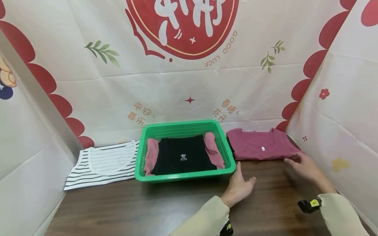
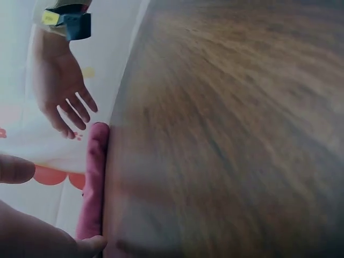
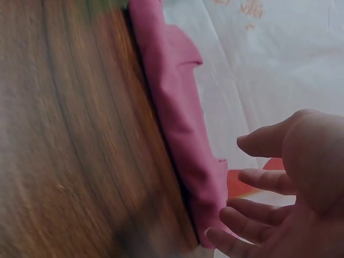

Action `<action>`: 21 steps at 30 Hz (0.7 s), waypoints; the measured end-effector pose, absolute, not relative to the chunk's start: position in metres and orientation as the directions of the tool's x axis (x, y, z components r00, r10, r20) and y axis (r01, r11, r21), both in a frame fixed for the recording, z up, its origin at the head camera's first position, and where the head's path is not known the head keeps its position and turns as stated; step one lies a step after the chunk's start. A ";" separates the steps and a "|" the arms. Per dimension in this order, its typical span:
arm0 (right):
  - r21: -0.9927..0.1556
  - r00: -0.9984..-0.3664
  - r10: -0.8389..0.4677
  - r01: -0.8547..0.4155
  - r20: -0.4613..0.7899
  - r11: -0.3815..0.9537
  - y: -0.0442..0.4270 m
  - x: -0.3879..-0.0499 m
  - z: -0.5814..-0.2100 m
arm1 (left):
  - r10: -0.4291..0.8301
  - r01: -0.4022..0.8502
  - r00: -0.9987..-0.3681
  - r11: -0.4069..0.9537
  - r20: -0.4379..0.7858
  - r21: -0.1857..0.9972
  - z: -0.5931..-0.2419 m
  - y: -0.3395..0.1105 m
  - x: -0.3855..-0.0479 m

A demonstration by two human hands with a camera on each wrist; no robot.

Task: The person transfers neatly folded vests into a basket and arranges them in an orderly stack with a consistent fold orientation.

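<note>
A folded magenta T-shirt (image 1: 257,147) lies flat at the back right, with a small white label near its neckline. By its front left corner, next to the basket's right corner, is my left hand (image 1: 238,185), fingers extended and holding nothing. In the left wrist view one fingertip comes close to the shirt edge; whether it touches, I cannot tell. My right hand (image 1: 305,167) is at the shirt's front right corner. The right wrist view shows the spread fingers (image 3: 258,212) of that hand beside the magenta cloth, not gripping it.
A green plastic basket (image 1: 184,177) stands left of the magenta shirt, holding a folded black garment (image 1: 183,155) over pink cloth (image 1: 152,154). Farther left lies a folded white shirt with dark stripes (image 1: 110,160). Printed cloth walls (image 1: 177,88) enclose the wooden table (image 1: 124,209).
</note>
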State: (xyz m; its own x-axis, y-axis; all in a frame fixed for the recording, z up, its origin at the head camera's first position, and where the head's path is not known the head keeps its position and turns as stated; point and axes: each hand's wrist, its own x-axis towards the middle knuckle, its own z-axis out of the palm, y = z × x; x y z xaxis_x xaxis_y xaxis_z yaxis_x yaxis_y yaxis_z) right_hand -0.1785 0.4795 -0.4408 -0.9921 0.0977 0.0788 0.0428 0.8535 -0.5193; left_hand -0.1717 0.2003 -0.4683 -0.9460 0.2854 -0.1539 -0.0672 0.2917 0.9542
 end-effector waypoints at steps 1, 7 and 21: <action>-0.527 -0.992 0.102 0.049 0.071 0.848 0.482 -0.180 -0.441 | 0.284 -0.067 -0.946 0.290 -0.153 0.955 -0.470 0.202 -0.173; -0.542 -0.993 0.116 0.093 0.008 0.835 0.495 -0.186 -0.441 | 0.265 -0.085 -0.953 0.230 -0.147 0.970 -0.477 0.209 -0.182; -0.594 -0.965 0.240 0.254 -0.104 0.763 0.525 -0.199 -0.452 | 0.193 -0.196 -0.955 0.153 -0.224 0.969 -0.479 0.223 -0.199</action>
